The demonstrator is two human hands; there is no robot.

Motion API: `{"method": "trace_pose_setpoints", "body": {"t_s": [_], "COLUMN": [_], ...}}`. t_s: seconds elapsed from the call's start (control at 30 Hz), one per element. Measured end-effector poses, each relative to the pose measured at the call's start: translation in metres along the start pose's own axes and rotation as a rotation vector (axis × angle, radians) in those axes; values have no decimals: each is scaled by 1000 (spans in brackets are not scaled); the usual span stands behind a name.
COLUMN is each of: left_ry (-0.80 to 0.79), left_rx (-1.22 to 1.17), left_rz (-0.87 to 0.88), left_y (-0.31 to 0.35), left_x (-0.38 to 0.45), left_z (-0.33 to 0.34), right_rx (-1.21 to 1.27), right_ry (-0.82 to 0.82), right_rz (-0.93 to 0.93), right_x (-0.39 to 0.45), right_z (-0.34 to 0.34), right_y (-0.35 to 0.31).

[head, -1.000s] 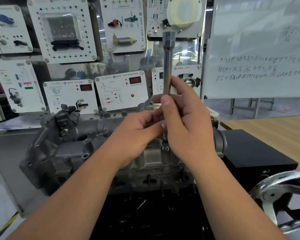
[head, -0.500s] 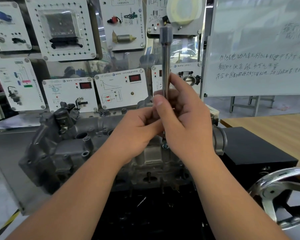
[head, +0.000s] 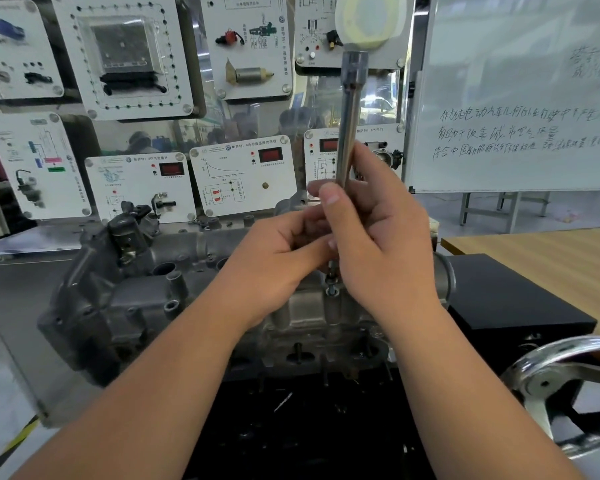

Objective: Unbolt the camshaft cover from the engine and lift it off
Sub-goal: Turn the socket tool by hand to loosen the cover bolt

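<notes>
Both my hands, left hand (head: 284, 258) and right hand (head: 378, 244), grip the upright extension bar (head: 347, 126), hiding the camshaft cover (head: 146, 292) middle; whiteboard (head: 520, 98) far right, handwheel (head: 561, 386) near right.

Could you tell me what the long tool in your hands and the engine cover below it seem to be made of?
Tool: likely polished steel, bright mirror sheen along its round shaft. Engine cover: looks like cast aluminium, dull grey, grainy surface with moulded bosses, though the alloy is uncertain.
</notes>
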State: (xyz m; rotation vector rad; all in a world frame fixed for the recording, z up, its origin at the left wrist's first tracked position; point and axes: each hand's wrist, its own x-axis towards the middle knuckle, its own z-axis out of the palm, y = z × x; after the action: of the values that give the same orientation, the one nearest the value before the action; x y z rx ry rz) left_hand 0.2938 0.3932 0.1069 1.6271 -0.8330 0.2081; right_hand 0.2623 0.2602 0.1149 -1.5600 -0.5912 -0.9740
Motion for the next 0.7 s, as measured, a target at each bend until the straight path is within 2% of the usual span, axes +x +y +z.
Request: {"method": "trace_pose_setpoints", "body": {"t_s": [0.17,0.33,0.47,0.6,0.7], "left_ry": [59,-38,19,74,24], "left_rx": [13,-102,-86,-46,-48], "left_rz": [-22,-23,-25,-10,0], "left_y": [-3,1,0,-4,-1], "left_x": [2,-1,0,2,1], "left_z": [2,-1,0,0,0], "right_rx": [-63,-37,25,-77,-90], "right_ry": [81,55,20,80,81], "right_rz": [-16,-17,-4,-47,-80], "right_x": [0,-1,1,0,-3], "right_z": [-1,1,0,4,6], "right_y": [6,2,2,6,6]}}
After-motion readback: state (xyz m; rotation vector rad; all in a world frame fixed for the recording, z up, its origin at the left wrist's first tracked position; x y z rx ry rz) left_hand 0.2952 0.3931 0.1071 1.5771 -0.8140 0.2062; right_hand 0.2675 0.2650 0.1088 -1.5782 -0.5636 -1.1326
